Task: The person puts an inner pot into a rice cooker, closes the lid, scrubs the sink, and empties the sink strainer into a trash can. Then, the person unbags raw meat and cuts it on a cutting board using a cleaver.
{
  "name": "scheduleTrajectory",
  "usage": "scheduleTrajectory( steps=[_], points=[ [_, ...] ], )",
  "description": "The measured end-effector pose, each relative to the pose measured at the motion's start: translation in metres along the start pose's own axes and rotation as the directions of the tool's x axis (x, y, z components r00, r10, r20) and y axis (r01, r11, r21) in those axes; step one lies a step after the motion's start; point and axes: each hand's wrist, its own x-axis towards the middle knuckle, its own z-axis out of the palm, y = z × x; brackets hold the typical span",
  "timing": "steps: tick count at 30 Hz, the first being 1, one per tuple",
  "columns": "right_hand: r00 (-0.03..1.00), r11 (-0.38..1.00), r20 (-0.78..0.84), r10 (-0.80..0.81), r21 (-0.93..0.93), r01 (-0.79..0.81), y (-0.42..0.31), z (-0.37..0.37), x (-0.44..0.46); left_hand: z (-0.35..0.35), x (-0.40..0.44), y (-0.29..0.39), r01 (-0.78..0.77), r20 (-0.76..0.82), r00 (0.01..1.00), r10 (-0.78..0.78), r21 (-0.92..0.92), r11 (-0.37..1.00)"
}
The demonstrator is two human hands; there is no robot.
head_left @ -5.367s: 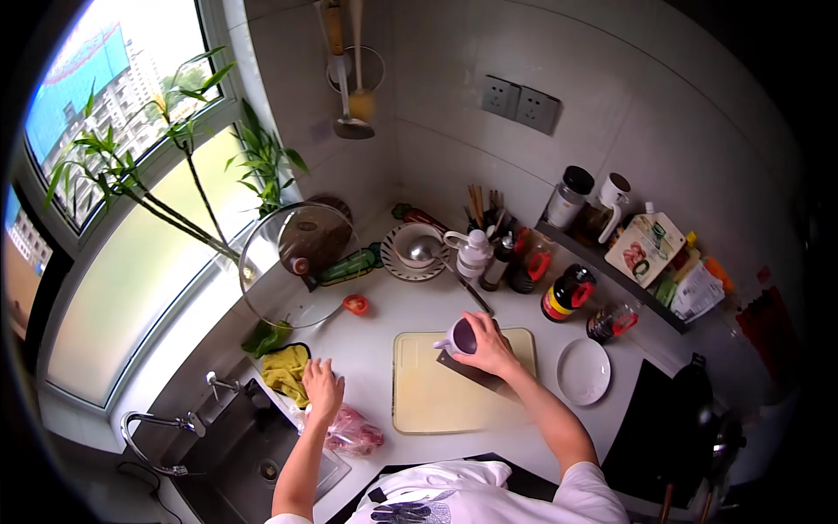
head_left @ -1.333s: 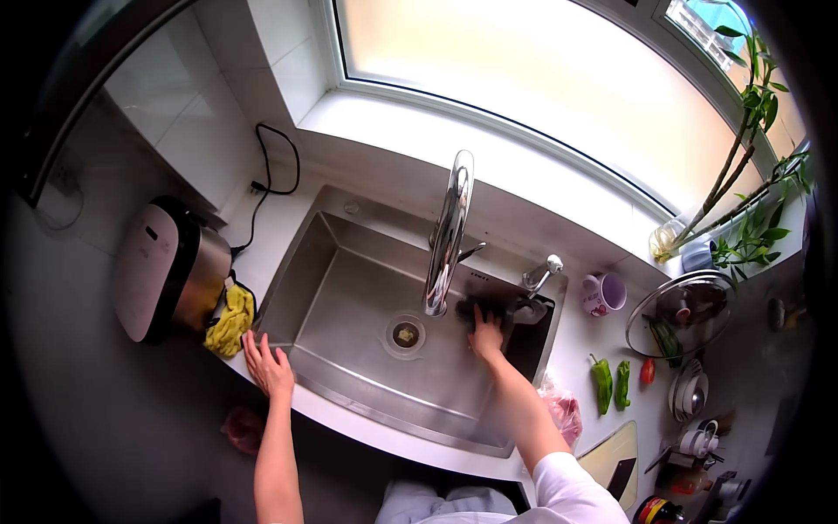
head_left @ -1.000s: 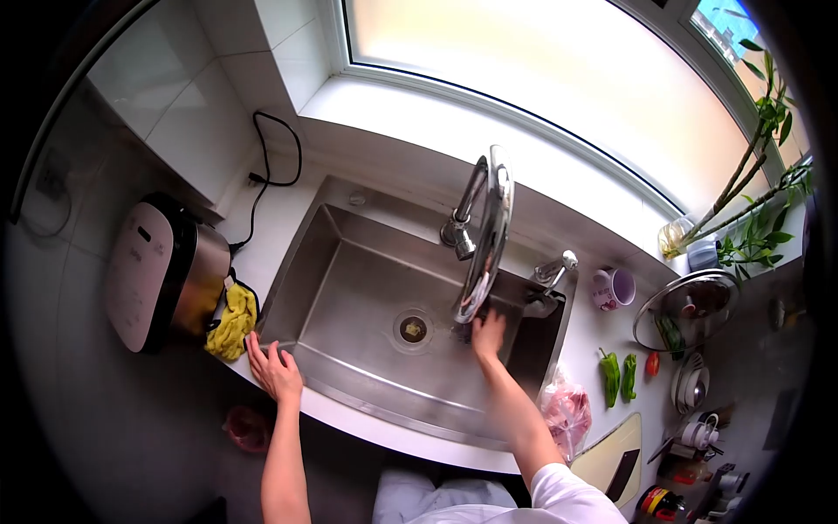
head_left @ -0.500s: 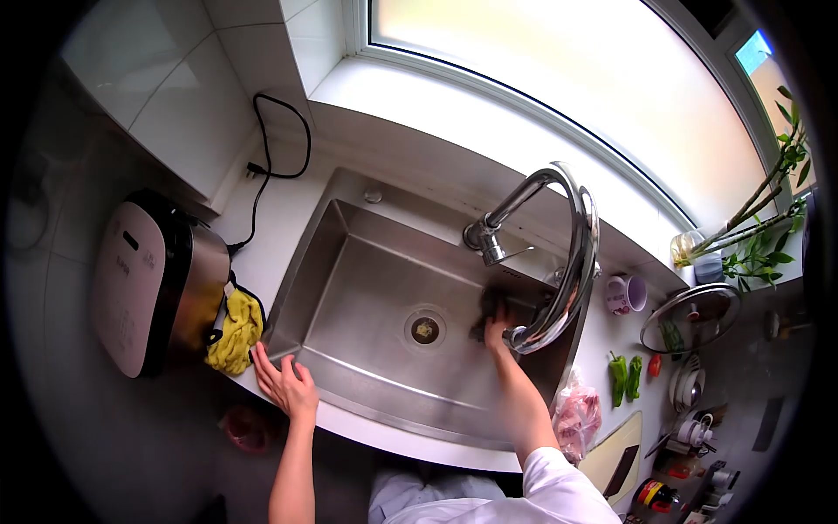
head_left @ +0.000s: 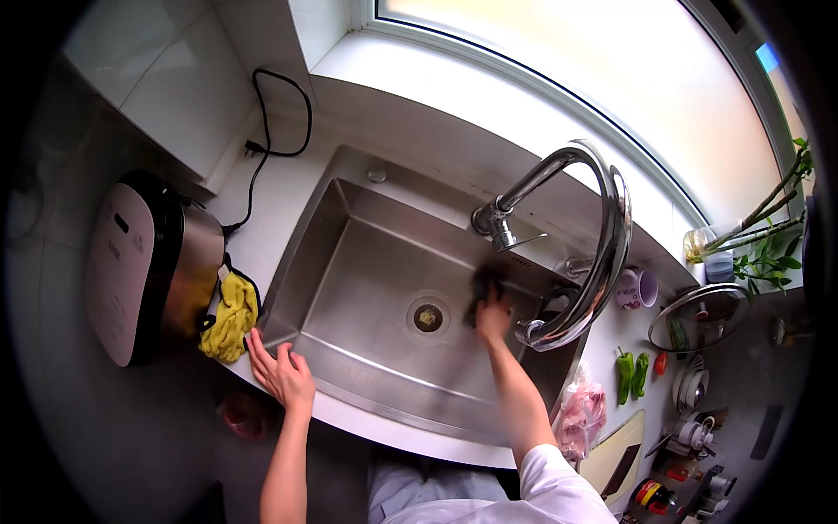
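My left hand (head_left: 284,375) rests with its fingers apart on the front left edge of the steel sink (head_left: 375,262), beside a yellow cloth (head_left: 231,319). Inside the sink, near its right side, is my right hand (head_left: 493,314). Its fingertips reach the sink wall, where a dark shape shows; whether the fingers hold anything there cannot be made out. The tall chrome faucet (head_left: 615,236) curves over the right part of the sink, its spout end just right of my right hand. Left of that hand lies the drain (head_left: 428,318), with something yellowish in it.
A pink and black appliance (head_left: 131,271) stands at the left with its cable. Right of the sink are a bag of meat (head_left: 580,417), green peppers (head_left: 625,375), a purple mug (head_left: 637,288), a glass lid (head_left: 700,318), a cutting board (head_left: 611,445) and a knife (head_left: 622,470).
The view has turned from the cutting board to the sink. My right hand, which held the mug over the board, is now in the sink; the mug stands on the counter. The faucet spout has swung right.
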Motion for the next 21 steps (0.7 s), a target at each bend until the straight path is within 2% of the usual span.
scheduleTrajectory(
  steps=[2,3,5,6,8,9,10,12,14,15,16,17,20,21],
  points=[
    [0.947,0.940,0.008,-0.321,0.124,0.318,-0.035,-0.009,-0.003,0.001,0.000,-0.001,-0.006,-0.005,1.000,0.006,-0.015,1.000],
    [0.945,0.938,0.013,-0.326,0.127,0.322,-0.044,-0.012,0.004,0.001,-0.001,-0.002,0.000,-0.005,1.000,0.000,-0.009,1.000],
    [0.871,0.868,0.117,-0.477,0.222,0.445,-0.064,-0.016,0.023,0.003,-0.001,-0.002,-0.010,-0.017,1.000,0.009,-0.021,1.000],
    [0.870,0.866,0.120,-0.479,0.226,0.446,-0.067,-0.015,0.028,0.003,0.000,-0.003,-0.008,-0.017,1.000,0.008,-0.015,1.000],
    [0.605,0.711,0.378,-0.701,0.292,0.640,-0.069,-0.019,0.031,0.003,-0.001,-0.003,-0.012,-0.020,1.000,0.012,-0.003,1.000],
    [0.531,0.690,0.467,-0.707,0.292,0.663,-0.073,-0.029,0.020,0.003,-0.001,-0.003,-0.011,-0.026,1.000,0.011,-0.001,1.000],
    [0.533,0.686,0.461,-0.710,0.284,0.669,-0.064,-0.029,0.016,0.004,-0.001,-0.001,-0.009,-0.035,0.999,0.008,-0.010,1.000],
    [0.680,0.687,0.216,-0.701,0.460,0.563,-0.042,-0.030,0.007,0.003,0.000,-0.004,0.014,-0.021,1.000,-0.015,-0.032,0.999],
    [0.868,0.860,0.145,-0.474,0.289,0.421,-0.008,-0.056,0.007,0.002,-0.001,-0.003,0.018,-0.025,1.000,-0.019,-0.031,0.999],
    [0.916,0.914,0.059,-0.398,0.108,0.390,0.026,-0.054,0.013,0.003,0.000,-0.003,0.017,-0.023,1.000,-0.018,-0.031,0.999],
    [0.943,0.942,-0.042,-0.332,-0.074,0.328,0.055,-0.049,0.020,0.004,0.001,-0.002,0.015,-0.021,1.000,-0.016,-0.034,0.999],
    [0.952,0.958,-0.140,-0.273,0.047,0.281,0.069,-0.055,0.018,0.003,0.001,-0.001,0.010,-0.028,1.000,-0.011,-0.030,1.000],
    [0.988,0.989,-0.098,-0.119,0.072,0.127,0.105,-0.021,0.015,0.000,0.000,-0.001,0.008,-0.022,1.000,-0.009,-0.024,1.000],
    [0.984,0.989,-0.113,-0.137,0.036,0.142,0.097,-0.007,0.007,0.000,0.000,0.000,0.008,-0.022,1.000,-0.009,-0.025,1.000]
  ],
)
